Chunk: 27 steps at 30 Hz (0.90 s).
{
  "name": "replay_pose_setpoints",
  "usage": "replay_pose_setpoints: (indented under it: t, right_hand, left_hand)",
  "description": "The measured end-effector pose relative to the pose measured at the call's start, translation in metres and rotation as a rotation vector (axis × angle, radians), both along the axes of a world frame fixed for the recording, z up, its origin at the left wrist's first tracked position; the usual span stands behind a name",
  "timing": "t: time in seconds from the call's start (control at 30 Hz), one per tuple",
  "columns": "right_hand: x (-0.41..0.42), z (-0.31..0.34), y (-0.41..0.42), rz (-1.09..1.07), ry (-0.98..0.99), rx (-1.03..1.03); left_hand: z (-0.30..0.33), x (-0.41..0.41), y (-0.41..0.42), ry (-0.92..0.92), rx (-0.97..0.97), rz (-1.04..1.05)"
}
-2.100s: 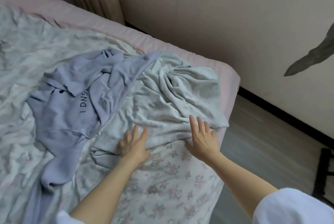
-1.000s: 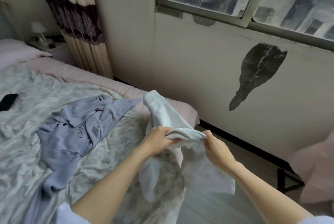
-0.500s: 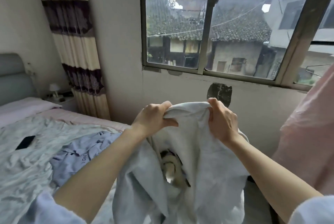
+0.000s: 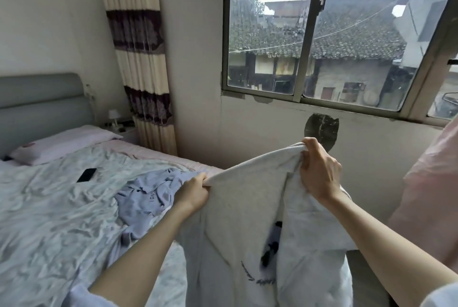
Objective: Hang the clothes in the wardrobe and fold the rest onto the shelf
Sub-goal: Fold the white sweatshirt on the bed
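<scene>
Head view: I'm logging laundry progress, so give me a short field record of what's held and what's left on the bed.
held garment: pale grey top, lifted off the bed, hanging down
left hand: grips its upper edge
right hand: grips the upper edge, higher up
left on bed: lavender sweatshirt, crumpled
also on bed: dark phone
wardrobe: not in view

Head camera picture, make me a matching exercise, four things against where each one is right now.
Things:
1. pale grey garment
2. lilac sweatshirt
3. black phone
4. pink pillow

Places:
A. lying flat on the quilt, alone
B. crumpled on the bed
C. held up by both hands
D. against the headboard

Pairs: 1-C, 2-B, 3-A, 4-D
</scene>
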State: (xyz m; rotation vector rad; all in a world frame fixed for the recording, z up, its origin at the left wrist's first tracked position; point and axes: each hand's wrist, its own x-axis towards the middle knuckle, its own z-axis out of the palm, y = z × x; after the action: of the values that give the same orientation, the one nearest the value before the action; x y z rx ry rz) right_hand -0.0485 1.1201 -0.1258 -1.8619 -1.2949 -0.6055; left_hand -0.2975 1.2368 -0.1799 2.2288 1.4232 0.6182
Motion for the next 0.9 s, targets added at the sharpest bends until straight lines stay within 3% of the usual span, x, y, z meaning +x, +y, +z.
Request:
replay_pose_setpoints:
  t: [0.23,0.43,0.63,0.7,0.8,0.9]
  right_hand:
    - [-0.029,-0.004,-0.025,-0.179,0.293,0.008]
    - [-0.068,0.026,-0.037,-0.181,0.347,0.101]
    - [-0.111,0.087,-0.034,-0.095,0.138,0.266]
    - [-0.118,0.102,-0.030,-0.080,0.037,0.336]
    - [-0.129,0.119,-0.013,-0.012,-0.106,0.389]
    - [-0.127,0.117,0.021,0.065,-0.220,0.305]
  left_hand:
    - [0.039,-0.043,-0.037,-0.027,0.277,-0.160]
    - [0.100,-0.088,-0.058,0.112,0.727,-0.124]
    - [0.170,-0.145,-0.071,-0.142,1.037,-0.091]
    - [0.186,-0.162,-0.070,-0.147,1.143,-0.096]
    - [0.199,-0.183,-0.048,-0.125,1.118,-0.032]
    - [0.190,-0.196,-0.009,-0.087,1.024,0.001]
